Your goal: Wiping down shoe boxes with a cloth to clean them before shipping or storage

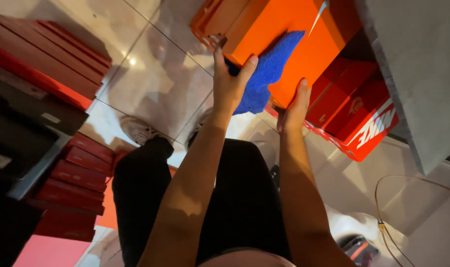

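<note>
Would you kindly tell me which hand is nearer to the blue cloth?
Left. The left hand presses the blue cloth against the orange shoebox; the right hand grips the box's lower edge, beside the cloth.

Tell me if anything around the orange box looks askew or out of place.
The orange box is tilted, held up by both hands, with a blue cloth pressed against it under the left hand. The right hand supports its lower edge. No damage shows.

Red boxes [356, 106] close beside right hand [295, 106]

a shoe shop stockroom, with stacked red shoe boxes [79, 170] and orange shoe boxes [284, 34] over glossy floor tiles [155, 84]
</note>
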